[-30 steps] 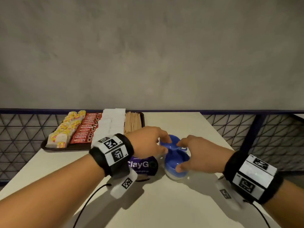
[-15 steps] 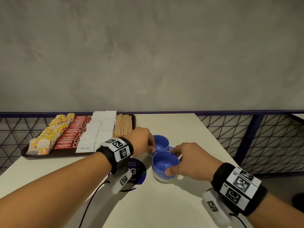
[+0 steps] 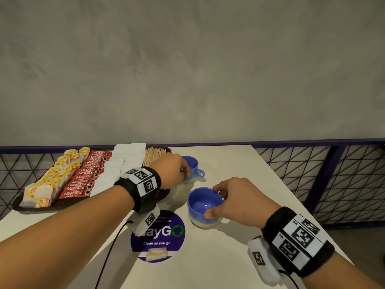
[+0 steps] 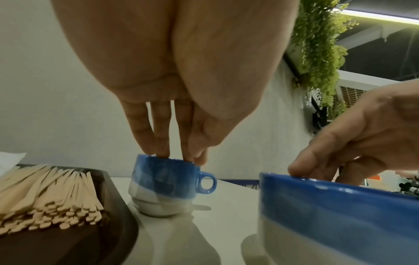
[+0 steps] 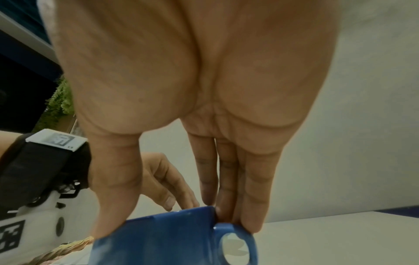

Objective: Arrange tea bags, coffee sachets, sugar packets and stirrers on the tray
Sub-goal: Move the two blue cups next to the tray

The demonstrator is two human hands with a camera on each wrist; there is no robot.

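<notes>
A dark tray (image 3: 31, 207) at the table's back left holds rows of yellow tea bags (image 3: 56, 174), red coffee sachets (image 3: 87, 178), white sugar packets (image 3: 125, 159) and wooden stirrers (image 3: 155, 155) (image 4: 52, 197). Just right of the tray stands a small blue cup (image 3: 192, 165) (image 4: 167, 181). My left hand (image 3: 184, 173) (image 4: 179, 158) pinches its rim from above. A second blue cup (image 3: 203, 205) (image 4: 340, 215) (image 5: 158, 238) stands nearer to me. My right hand (image 3: 214, 203) (image 5: 163, 222) grips its rim with the thumb on the near side and the fingers by the handle.
A round purple sticker (image 3: 158, 236) lies on the cream table (image 3: 229, 257), left of the near cup. The table's right edge drops off beside a dark mesh railing (image 3: 333, 184). A grey wall stands behind. A black cable (image 3: 110, 251) hangs from my left wrist.
Both hands were together on the cups over the sticker. The left hand has moved one cup away to the tray's right end; the right hand's cup now stands apart, nearer me.
</notes>
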